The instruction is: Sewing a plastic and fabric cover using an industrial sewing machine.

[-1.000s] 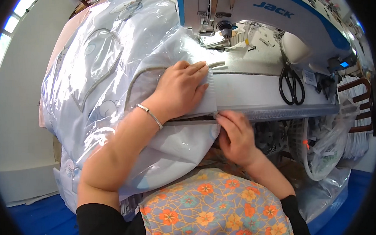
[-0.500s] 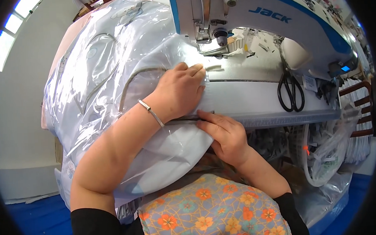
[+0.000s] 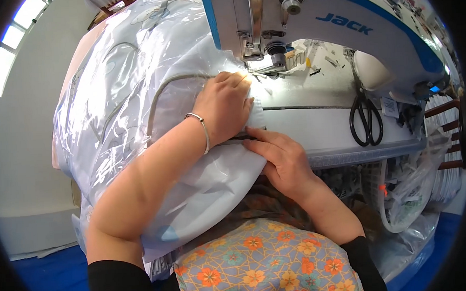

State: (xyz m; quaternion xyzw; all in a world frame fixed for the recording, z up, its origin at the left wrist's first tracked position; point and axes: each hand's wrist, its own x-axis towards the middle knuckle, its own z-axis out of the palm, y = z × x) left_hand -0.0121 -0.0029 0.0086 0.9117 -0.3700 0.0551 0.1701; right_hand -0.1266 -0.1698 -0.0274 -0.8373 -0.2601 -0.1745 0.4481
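A large bundle of clear, shiny plastic over white material (image 3: pixel 193 183), with grey-brown cord-like trim (image 3: pixel 160 91), covers the left of the sewing table. My left hand (image 3: pixel 225 101) presses its right edge down beside the presser foot of the white and blue sewing machine (image 3: pixel 336 18). The fingers are bent and close together on the edge. Nearer to me, my right hand (image 3: pixel 283 156) pinches the same edge by a dark grey strip (image 3: pixel 238 141) between thumb and fingers. The layers under both hands are hidden.
Black-handled scissors (image 3: pixel 366 120) lie on the table to the right. Thread and fabric scraps (image 3: pixel 323 63) are scattered behind the needle area. A ruler strip (image 3: pixel 363 156) runs along the table's front edge. Below hangs a white plastic basket (image 3: pixel 383 201) with clear bags.
Both hands have slid the material's edge a little farther away from me, toward the machine's needle area. The view has shifted slightly. Both grips look the same.
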